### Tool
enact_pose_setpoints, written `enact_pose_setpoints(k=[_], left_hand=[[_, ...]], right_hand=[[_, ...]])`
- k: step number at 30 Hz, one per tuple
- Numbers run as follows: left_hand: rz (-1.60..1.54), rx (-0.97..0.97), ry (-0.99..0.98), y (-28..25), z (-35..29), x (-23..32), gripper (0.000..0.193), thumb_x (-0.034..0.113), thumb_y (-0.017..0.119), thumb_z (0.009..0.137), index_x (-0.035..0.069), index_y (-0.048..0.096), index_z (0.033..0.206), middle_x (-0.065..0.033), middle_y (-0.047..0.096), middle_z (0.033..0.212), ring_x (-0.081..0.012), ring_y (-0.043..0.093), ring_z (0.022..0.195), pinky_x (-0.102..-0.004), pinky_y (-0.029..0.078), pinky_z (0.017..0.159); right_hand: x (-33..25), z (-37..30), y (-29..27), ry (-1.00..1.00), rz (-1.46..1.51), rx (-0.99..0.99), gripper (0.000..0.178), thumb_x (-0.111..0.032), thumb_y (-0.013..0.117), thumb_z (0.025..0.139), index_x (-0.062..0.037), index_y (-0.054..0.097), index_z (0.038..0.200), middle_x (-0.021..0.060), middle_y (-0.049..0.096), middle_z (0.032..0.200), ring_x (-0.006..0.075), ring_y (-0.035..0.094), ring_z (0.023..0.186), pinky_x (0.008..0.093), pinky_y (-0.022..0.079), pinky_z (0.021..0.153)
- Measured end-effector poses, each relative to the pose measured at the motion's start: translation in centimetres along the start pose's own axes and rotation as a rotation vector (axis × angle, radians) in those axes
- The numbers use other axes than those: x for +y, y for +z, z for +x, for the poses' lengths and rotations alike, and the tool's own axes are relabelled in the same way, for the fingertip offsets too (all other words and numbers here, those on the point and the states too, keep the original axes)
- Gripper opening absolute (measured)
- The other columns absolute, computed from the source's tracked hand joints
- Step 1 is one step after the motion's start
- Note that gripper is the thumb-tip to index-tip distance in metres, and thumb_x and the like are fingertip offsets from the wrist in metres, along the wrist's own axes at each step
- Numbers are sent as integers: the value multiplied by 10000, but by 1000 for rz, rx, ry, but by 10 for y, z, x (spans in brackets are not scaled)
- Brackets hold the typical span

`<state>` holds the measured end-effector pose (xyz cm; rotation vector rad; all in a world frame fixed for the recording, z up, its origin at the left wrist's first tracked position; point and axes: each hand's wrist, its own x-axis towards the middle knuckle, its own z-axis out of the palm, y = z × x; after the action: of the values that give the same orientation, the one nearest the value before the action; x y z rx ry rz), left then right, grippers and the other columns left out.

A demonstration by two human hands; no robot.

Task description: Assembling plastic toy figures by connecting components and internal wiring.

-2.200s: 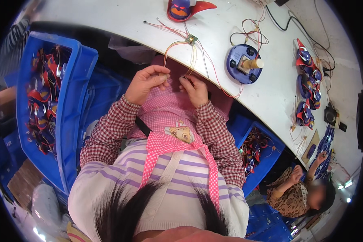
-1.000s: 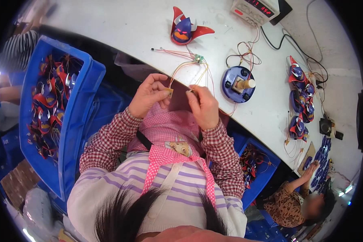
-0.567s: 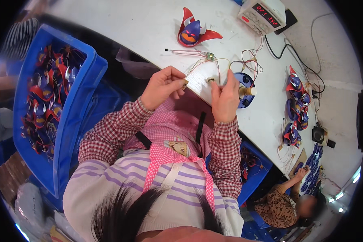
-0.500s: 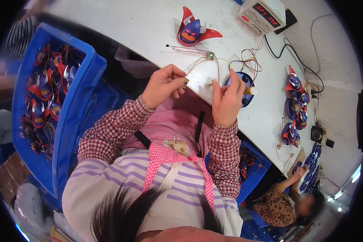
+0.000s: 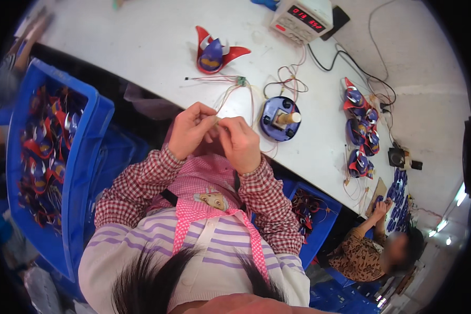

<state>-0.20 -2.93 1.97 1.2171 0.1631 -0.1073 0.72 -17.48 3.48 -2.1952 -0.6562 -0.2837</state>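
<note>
My left hand (image 5: 190, 131) and my right hand (image 5: 240, 145) meet at the table's near edge, fingertips pinched together and almost touching. Thin wires (image 5: 224, 98) run from a small green circuit board (image 5: 240, 81) into the left fingers, which hold a small part at their end, mostly hidden now. What the right fingertips pinch is too small and covered to make out. A reddish wire from the board passes behind that hand. Beyond the board stands a purple toy head (image 5: 212, 56) with red wings. Right of my hands lies a round purple base (image 5: 267, 123) with a tan cylinder (image 5: 289, 118).
A white power supply (image 5: 303, 20) with a red display stands at the back, its leads reaching the base. Several toy heads (image 5: 357, 133) line the right. Blue bins (image 5: 74, 172) of toy parts flank me. A co-worker (image 5: 362, 254) sits at far right.
My right hand has moved left, away from the base, to meet my left hand. The whole view has shifted, so the table things appear farther left.
</note>
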Motion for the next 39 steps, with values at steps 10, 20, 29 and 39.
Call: enact_pose_setpoints(k=[10,20,29,39], left_hand=[[-29,61,21,11,-1,-8,95,17,546,842,-32,552,924,-88,586,674,-108,539,527,-184,456,454],[266,63,-8,6,-1,-16,139,48,582,812,-24,598,930,-85,579,729,-129,530,588,-214,448,530],[862,-136,948,67,37,-13,763,283,786,573,7,464,1207,-179,496,1168,-320,496,1023,-396,407,898],[1143,-76,861,114,71,-48,866,428,784,448,26,462,1145,-157,490,1129,-308,469,1028,-489,357,845]], right_hand=[[5,-8,5,-57,-48,74,205,62,590,738,-27,593,924,88,575,833,231,546,631,296,448,557],[11,-21,4,-69,-34,63,234,-19,640,730,-10,581,957,102,565,850,238,552,658,302,466,580],[51,-33,-108,251,-53,198,545,-82,702,757,-8,475,1248,97,568,1041,140,482,675,238,426,610],[88,-1,-91,266,102,57,271,-96,665,811,19,590,1044,111,635,923,201,587,784,277,484,692]])
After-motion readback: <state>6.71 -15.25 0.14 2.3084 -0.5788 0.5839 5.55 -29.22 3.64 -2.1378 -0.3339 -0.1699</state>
